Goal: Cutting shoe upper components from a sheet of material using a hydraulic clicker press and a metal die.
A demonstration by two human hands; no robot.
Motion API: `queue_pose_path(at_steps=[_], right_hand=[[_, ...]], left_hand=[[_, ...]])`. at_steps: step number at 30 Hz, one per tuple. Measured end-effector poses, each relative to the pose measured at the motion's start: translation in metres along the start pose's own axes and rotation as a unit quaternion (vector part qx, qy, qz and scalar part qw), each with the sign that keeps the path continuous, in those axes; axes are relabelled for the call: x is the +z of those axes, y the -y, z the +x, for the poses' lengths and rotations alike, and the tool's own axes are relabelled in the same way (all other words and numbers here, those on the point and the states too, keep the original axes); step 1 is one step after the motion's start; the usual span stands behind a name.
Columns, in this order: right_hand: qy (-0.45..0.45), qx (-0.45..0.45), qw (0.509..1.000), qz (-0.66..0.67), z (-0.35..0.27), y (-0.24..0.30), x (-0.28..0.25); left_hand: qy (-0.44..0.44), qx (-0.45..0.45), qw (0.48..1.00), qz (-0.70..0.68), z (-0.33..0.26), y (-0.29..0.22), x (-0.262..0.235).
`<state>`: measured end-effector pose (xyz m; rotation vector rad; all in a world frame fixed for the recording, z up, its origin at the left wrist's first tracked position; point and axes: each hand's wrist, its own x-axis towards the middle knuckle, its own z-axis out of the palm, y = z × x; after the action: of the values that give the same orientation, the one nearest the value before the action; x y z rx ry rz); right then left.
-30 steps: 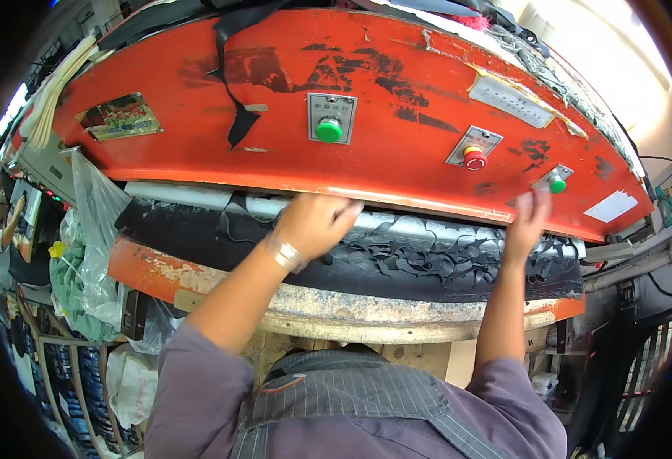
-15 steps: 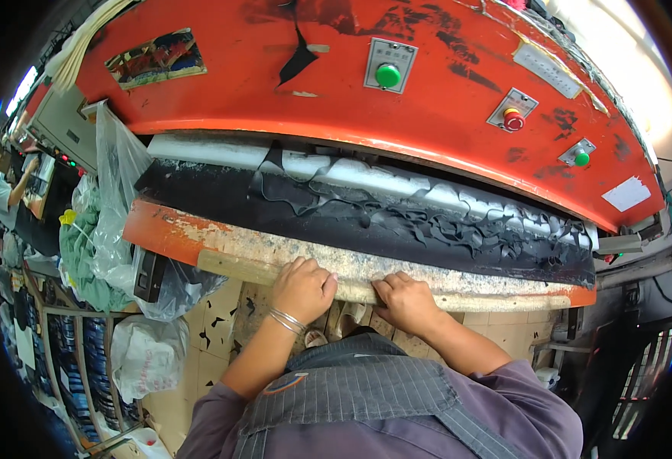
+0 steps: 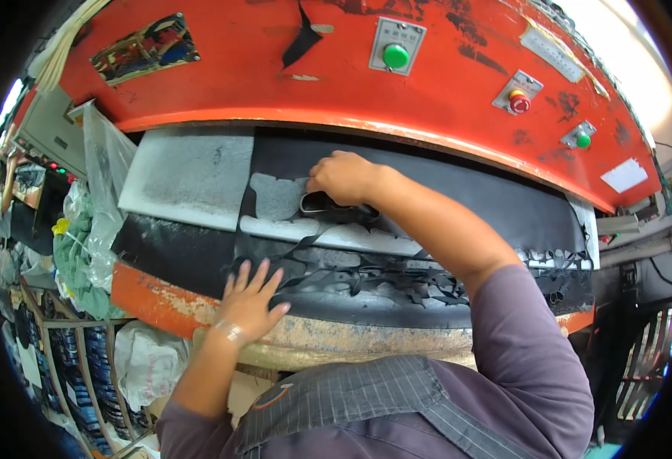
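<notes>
My right hand reaches far forward under the red press and is closed around a metal-edged cutting die, partly hidden by the fingers. The die rests on a black sheet spread over a whitish cutting board. Left of the die, a cut-out in the sheet shows the pale board. My left hand lies with fingers spread on the near black edge, beside a tangle of thin black offcuts.
The red press spans the far side, with a green button and a red stop knob. A worn wooden ledge runs along the near edge. Plastic bags and a metal rack stand left.
Both hands have left the wooden ledge. My right hand has gone forward onto the die, my left onto the near black edge. More of the board and sheet now shows in front of the press.
</notes>
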<state>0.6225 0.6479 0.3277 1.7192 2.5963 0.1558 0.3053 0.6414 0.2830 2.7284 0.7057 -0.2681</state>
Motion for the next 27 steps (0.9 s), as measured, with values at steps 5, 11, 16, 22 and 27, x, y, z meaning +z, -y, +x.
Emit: queue_pose_path(at_steps=[5,11,16,22,27], right_hand=[[-0.053,0.12,0.991,0.027,-0.03,-0.015,-0.045],[-0.146,0.596,0.731,0.298,-0.106,0.008,-0.014],[-0.218,0.618,0.729,0.198,-0.124,0.041,0.025],[-0.235,0.498,0.824,0.138,-0.154,0.057,0.031],[-0.241,0.456,0.852,0.087,-0.157,0.053,0.06]], left_hand=[[-0.114,0.032,0.969,-0.215,0.005,0.047,-0.057],[-0.218,0.119,0.899,-0.36,0.118,-0.014,-0.052],[-0.253,0.135,0.917,-0.278,0.194,-0.064,-0.007],[-0.291,0.139,0.914,-0.245,0.199,-0.075,0.016],[-0.288,0.149,0.913,-0.248,0.199,-0.073,0.013]])
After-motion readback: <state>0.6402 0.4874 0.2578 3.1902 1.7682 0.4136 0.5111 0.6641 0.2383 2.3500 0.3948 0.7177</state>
